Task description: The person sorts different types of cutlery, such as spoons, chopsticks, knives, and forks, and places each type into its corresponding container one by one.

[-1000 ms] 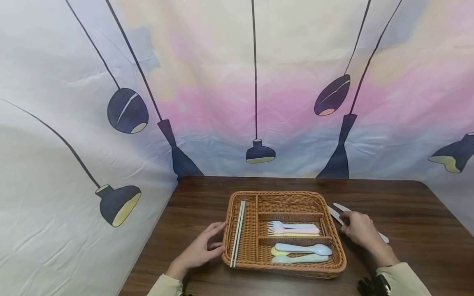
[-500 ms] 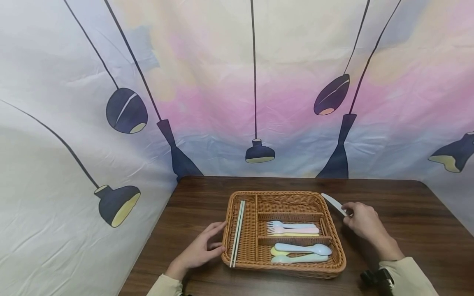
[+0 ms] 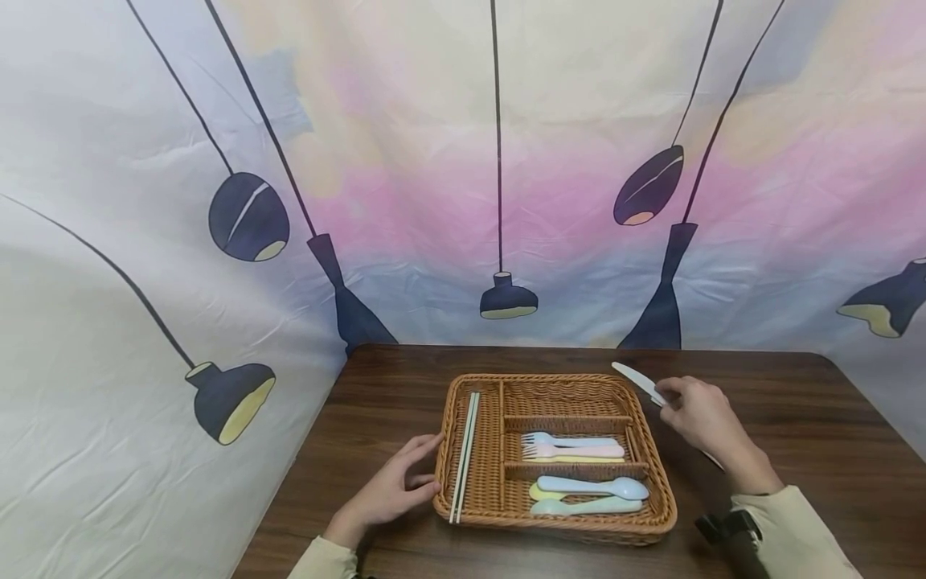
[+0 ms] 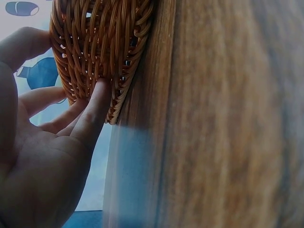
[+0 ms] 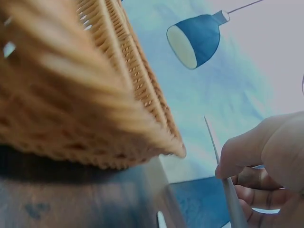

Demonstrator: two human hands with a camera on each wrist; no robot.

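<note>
A wicker cutlery basket (image 3: 486, 450) with divided compartments sits on the table. My left hand (image 3: 391, 486) touches its left side; in the left wrist view, relaxed fingers (image 4: 97, 102) rest against the weave. To the right of the basket, my right hand (image 3: 705, 418) pinches a pale table knife (image 3: 632, 375) between thumb and fingers. The blade points away toward the back left, close to the basket's far right corner. In the right wrist view the knife (image 5: 232, 204) stands out beyond the fingertips. A second pale knife (image 3: 712, 460) lies on the table, mostly hidden under the right hand.
Inside the basket, two chopsticks (image 3: 465, 458) lie in the long left compartment. Several forks (image 3: 579, 452) occupy the middle right one, and several spoons (image 3: 589, 486) the front one. A cloth printed with lamps (image 3: 434, 201) hangs behind the wooden table (image 3: 405, 378).
My right hand has lifted one knife from beside the other and carried it back and left toward the basket's far right corner. The left hand and basket have stayed put.
</note>
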